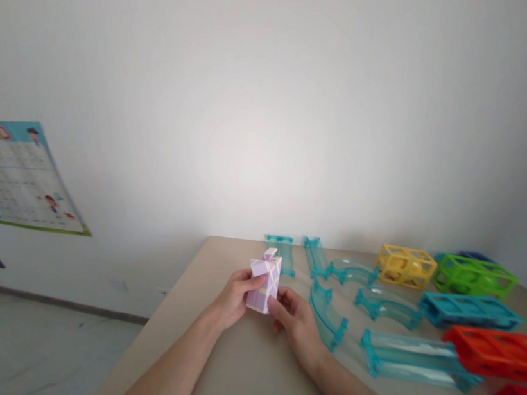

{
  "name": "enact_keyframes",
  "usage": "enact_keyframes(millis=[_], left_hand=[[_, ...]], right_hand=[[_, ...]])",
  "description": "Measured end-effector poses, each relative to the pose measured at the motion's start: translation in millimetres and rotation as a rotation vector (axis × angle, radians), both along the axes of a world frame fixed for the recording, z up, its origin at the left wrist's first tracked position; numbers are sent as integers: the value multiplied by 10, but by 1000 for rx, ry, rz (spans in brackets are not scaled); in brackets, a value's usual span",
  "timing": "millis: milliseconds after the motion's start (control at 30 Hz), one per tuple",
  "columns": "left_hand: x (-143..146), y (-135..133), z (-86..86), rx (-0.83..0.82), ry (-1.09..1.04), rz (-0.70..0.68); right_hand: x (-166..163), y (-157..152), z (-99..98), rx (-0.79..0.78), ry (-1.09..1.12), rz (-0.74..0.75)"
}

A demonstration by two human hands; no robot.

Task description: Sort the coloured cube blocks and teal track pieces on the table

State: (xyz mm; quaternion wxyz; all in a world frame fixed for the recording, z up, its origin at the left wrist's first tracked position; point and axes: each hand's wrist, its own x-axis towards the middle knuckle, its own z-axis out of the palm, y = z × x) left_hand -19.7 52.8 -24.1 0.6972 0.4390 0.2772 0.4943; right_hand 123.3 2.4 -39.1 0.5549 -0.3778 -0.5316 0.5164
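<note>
A pale purple twisty puzzle cube [267, 281] with white edges is held above the table between both hands. My left hand [234, 298] grips its left side, thumb on the upper face. My right hand [296, 319] holds its lower right corner with thumb and fingers. The cube's layers look partly twisted, with one piece sticking up at the top.
The beige table [204, 374] stands against a white wall. Several clear teal track pieces [385, 308] lie to the right of my hands. Beyond them are yellow [406, 264], green [472, 273], blue [467, 312] and orange [512, 356] lattice blocks. A poster [8, 179] hangs on the left wall.
</note>
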Motion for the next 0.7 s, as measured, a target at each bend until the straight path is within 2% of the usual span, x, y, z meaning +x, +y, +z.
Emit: enact_keyframes(millis=[100,233,300,433,700], left_hand=[[-15,-1,-29,13,11,-34],[17,-40,-20,83,79,-110],[40,-58,2,171,186,-70],[86,-69,26,316,429,117],[160,-123,30,133,445,80]], right_hand=[[0,-1,12,-37,6,16],[-16,23,-57,-22,-46,-67],[-21,31,-92,5,-83,-113],[-24,17,-92,17,-105,-143],[-53,-18,-29,34,-21,-60]])
